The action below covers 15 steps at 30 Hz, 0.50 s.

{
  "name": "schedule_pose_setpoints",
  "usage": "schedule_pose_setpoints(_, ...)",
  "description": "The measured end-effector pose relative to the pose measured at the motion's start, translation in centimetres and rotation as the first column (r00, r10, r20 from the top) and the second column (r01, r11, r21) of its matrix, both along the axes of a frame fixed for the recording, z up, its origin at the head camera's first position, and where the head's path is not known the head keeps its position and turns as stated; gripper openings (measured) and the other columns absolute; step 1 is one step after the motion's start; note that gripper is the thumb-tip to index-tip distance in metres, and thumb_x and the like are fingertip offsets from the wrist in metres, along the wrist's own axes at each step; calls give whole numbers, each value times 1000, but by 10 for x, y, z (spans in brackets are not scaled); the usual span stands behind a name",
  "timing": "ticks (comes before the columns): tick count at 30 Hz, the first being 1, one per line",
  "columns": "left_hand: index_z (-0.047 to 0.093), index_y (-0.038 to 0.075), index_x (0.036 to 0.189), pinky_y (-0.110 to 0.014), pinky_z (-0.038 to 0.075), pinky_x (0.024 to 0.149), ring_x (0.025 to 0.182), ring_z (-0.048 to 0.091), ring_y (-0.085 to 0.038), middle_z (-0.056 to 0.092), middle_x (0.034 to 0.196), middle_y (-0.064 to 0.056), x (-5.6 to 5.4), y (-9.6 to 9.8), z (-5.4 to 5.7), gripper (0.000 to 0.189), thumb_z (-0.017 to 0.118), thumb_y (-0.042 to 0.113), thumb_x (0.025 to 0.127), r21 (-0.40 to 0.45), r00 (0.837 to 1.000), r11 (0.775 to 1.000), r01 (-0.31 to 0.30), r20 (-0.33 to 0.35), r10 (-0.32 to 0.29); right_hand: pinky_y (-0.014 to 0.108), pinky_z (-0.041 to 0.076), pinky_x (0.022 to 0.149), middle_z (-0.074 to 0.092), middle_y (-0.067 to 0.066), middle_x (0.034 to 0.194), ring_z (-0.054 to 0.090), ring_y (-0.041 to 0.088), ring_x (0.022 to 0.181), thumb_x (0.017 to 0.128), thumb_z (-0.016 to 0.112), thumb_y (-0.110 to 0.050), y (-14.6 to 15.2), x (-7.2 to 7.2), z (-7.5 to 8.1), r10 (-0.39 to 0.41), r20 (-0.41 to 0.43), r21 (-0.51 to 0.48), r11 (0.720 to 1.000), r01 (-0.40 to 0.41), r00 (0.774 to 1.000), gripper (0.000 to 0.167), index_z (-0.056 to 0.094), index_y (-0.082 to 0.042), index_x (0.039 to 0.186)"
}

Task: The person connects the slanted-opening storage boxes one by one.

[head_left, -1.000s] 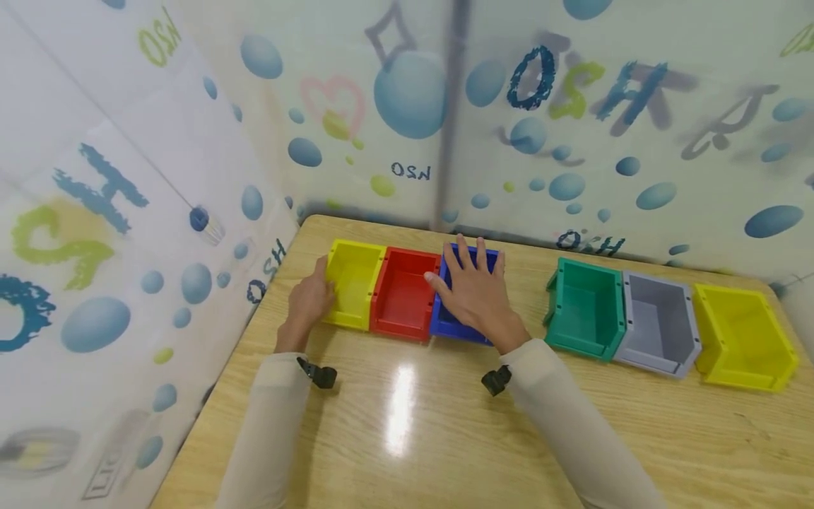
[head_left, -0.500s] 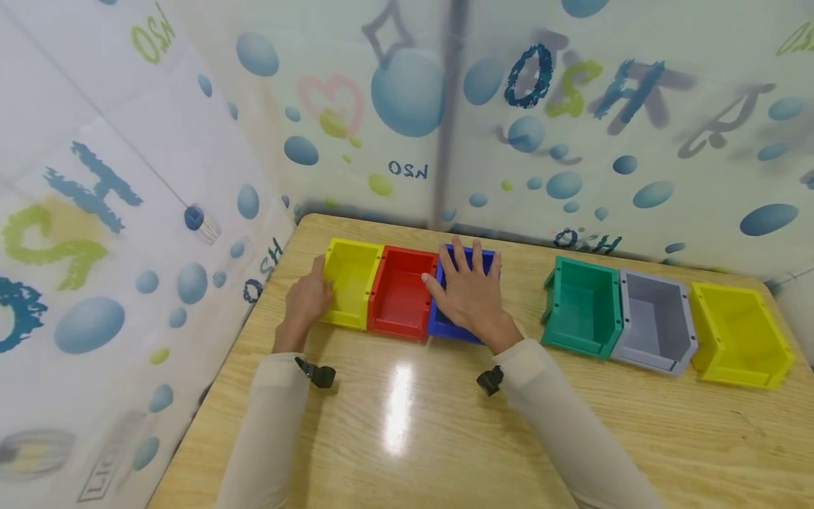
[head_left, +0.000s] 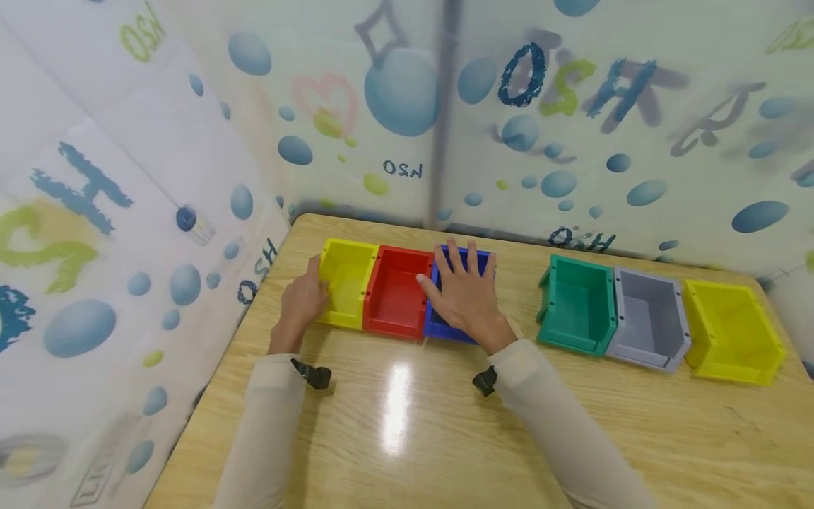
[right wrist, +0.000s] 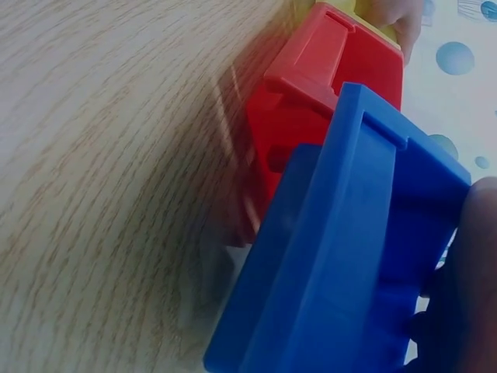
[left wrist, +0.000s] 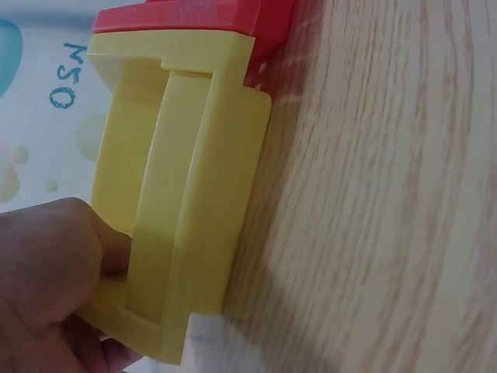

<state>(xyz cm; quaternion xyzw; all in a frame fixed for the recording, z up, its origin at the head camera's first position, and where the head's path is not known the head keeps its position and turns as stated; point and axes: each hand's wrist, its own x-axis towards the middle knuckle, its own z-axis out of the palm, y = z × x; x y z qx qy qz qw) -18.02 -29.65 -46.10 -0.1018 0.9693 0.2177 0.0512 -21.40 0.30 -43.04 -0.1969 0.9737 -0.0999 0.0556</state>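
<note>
Three open-front plastic bins stand side by side: yellow (head_left: 348, 279), red (head_left: 399, 293) and blue (head_left: 445, 329). My left hand (head_left: 303, 297) grips the left wall of the yellow bin, thumb inside and fingers around the outside, as the left wrist view shows of this bin (left wrist: 182, 194). Fingers spread, my right hand (head_left: 469, 297) lies over the blue bin and covers much of its inside. In the right wrist view the blue bin (right wrist: 334, 272) sits close against the red bin (right wrist: 311, 101), with the hand at the right edge.
Farther right on the wooden table (head_left: 458, 438) stand a green bin (head_left: 575, 304), a grey bin (head_left: 647, 314) and a second yellow bin (head_left: 734, 332). A gap separates the blue bin from the green one. A patterned wall (head_left: 509, 184) rises behind the table.
The whole head view slides slightly to the left. Both hands keep their places on the yellow and blue bins, and the bins keep their order.
</note>
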Motion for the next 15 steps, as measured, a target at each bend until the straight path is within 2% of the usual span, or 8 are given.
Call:
schedule_pose_setpoints(7, 21, 7, 153, -50, 46, 74, 80, 58, -37, 63, 112, -29, 0, -2, -2, 56, 43, 16, 102, -1, 999, 1000, 14, -29, -14, 68, -6, 113, 4, 8, 168, -3, 42, 151, 98, 15, -68, -1, -1, -4, 5, -11, 10, 1000, -5, 1000, 79, 8, -22, 161)
schedule_pose_setpoints(15, 19, 6, 154, -49, 45, 75, 80, 57, -35, 63, 113, -29, -1, -2, -2, 56, 41, 16, 103, 1, 1000, 1000, 6, -16, -6, 69, -6, 112, 5, 9, 167, -2, 44, 151, 98, 13, -67, 0, 0, -7, 15, -15, 8, 1000, -14, 1000, 79, 10, -19, 161)
